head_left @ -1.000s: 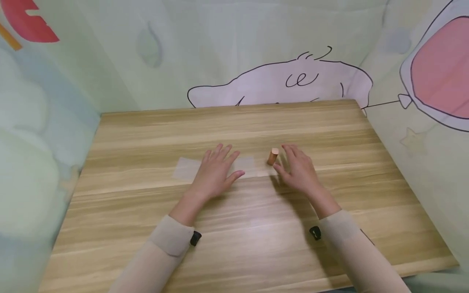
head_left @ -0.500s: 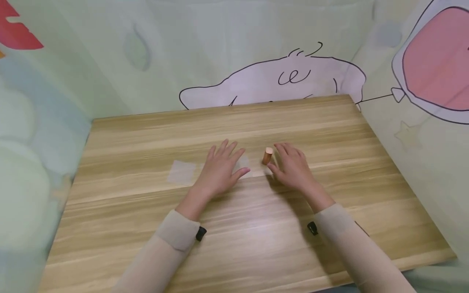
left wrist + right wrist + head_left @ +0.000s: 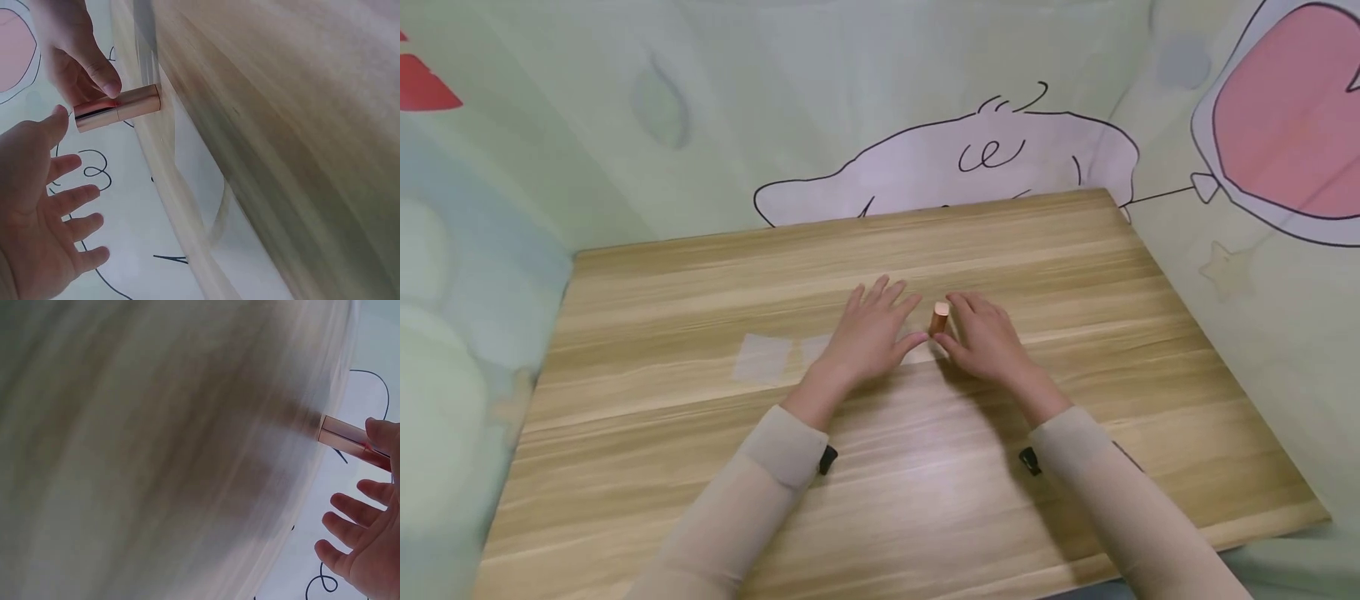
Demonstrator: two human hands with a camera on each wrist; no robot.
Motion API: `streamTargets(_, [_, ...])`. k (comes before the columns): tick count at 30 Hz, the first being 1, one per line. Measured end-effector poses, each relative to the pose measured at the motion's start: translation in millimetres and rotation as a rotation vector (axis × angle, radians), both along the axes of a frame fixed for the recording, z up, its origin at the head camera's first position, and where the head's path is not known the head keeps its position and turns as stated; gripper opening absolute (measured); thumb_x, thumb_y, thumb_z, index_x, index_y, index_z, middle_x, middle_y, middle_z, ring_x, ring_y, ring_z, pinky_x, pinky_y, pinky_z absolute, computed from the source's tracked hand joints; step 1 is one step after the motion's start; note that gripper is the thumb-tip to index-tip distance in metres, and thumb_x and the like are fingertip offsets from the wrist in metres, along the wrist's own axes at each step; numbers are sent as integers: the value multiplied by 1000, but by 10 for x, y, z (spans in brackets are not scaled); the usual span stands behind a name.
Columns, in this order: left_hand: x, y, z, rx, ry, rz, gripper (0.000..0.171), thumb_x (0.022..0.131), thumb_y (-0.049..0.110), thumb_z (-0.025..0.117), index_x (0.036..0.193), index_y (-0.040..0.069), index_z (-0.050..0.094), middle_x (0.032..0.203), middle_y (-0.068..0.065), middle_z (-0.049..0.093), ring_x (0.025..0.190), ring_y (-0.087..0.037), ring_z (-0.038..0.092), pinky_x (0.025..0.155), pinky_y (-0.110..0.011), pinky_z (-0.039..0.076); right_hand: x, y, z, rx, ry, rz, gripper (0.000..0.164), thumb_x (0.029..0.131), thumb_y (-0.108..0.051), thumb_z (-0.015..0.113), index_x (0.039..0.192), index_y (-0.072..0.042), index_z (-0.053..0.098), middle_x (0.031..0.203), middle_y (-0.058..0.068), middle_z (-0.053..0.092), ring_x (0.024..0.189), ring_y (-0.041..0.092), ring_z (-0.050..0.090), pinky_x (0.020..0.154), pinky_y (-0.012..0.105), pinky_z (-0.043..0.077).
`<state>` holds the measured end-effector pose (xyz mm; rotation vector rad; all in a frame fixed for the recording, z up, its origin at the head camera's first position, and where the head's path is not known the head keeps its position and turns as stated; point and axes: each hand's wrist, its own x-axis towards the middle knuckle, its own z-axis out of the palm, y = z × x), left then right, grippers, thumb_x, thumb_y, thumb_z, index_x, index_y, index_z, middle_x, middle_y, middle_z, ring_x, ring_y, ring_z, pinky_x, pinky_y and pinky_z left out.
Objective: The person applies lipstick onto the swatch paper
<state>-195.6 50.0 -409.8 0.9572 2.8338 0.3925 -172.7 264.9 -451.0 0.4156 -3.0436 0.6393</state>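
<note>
A copper-coloured, lipstick-like tube [image 3: 939,318] stands upright on the wooden table, close to both hands. My right hand [image 3: 988,337] is at its right side, thumb in front and fingertips behind. In the left wrist view the right thumb overlaps the tube [image 3: 119,109]; I cannot tell whether it touches. The right fingers [image 3: 353,509] are spread apart and extended. My left hand [image 3: 868,333] hovers palm down left of the tube, fingers spread, thumb tip near the tube's base. It holds nothing. Two pale translucent squares, one farther left [image 3: 763,358] and one partly hidden [image 3: 815,347], lie beside it.
The wood-grain table [image 3: 700,467] reaches back to a printed cloth wall [image 3: 820,92] with cartoon drawings. Dark wrist devices, one on the left sleeve [image 3: 827,459] and one on the right [image 3: 1030,460], sit at the cuffs.
My left hand has moved right, towards the tube, uncovering more of the translucent squares. My right hand has come slightly closer to the tube. The tube stays upright; the head view has shifted slightly.
</note>
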Motion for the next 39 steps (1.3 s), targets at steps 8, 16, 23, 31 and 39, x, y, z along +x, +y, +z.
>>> streamTargets(8, [-96,87,-1,-56,22,-55,61,102,45,57,153,15,45,156,-12,42,145,-31,36,118,-54,27,-35,-17,-6,-29,-2,23,62,97,-33,70,144,2,49,142,23,54,132,41,50,109,60,39])
streamTargets(16, [-190,191,9,-102,28,-89,59,101,45,59,152,16,48,150,-10,50,138,-29,46,111,-50,37,-90,-28,-60,-99,13,41,45,95,-31,73,126,0,64,126,20,65,118,36,59,100,55,47])
streamTargets(23, [-226,389,9,-77,45,-156,51,101,40,63,145,17,55,137,-7,59,126,-25,55,103,-48,43,-119,14,-99,-109,27,54,34,92,-25,75,115,-2,64,109,16,68,103,34,63,87,53,51])
streamTargets(31, [-268,554,-1,-44,70,-185,48,98,33,69,141,14,58,120,-5,64,110,-23,61,97,-44,47,-159,45,-132,-143,17,74,35,88,-15,75,118,1,66,115,18,69,108,36,64,92,55,50])
streamTargets(39, [-308,602,-9,-47,81,-197,48,97,32,70,140,13,59,121,-6,65,111,-24,62,94,-43,47,-179,61,-111,-135,21,76,36,87,-13,76,118,1,67,116,19,69,108,37,64,94,55,50])
